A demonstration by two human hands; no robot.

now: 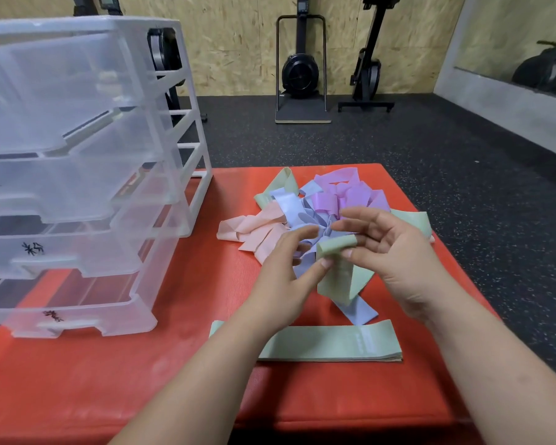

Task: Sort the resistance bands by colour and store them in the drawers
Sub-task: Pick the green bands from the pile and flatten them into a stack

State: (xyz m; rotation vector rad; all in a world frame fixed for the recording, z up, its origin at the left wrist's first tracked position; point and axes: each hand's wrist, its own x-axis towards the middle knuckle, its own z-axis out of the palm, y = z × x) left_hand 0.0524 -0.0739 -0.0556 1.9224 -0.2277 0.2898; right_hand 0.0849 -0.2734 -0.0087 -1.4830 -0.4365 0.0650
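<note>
Red worktop (77,380), clear drawer unit (77,155), tangled bands: pink (257,229), lilac-blue (291,208), purple (341,194); flat stack of green bands (334,345), black speckled floor (430,139)

The drawer unit (77,155) was clear, faintly frosted plastic, smooth and glossy. Under it the desk (109,380) had a red vinyl-like cover, finely grained, with a dull sheen. Right of the drawer unit, the green band (337,277) looked like thin rubbery sheet, smooth and matt. So did the stack of green bands (318,345), the pink bands (257,229) and the blue bands (289,207). The purple bands (344,194) caught more light and looked glossier. Behind the drawer unit the floor (398,139) was black speckled rubber, rough and matt, and the wall (238,43) was bare, coarse-flaked wood board.
</note>
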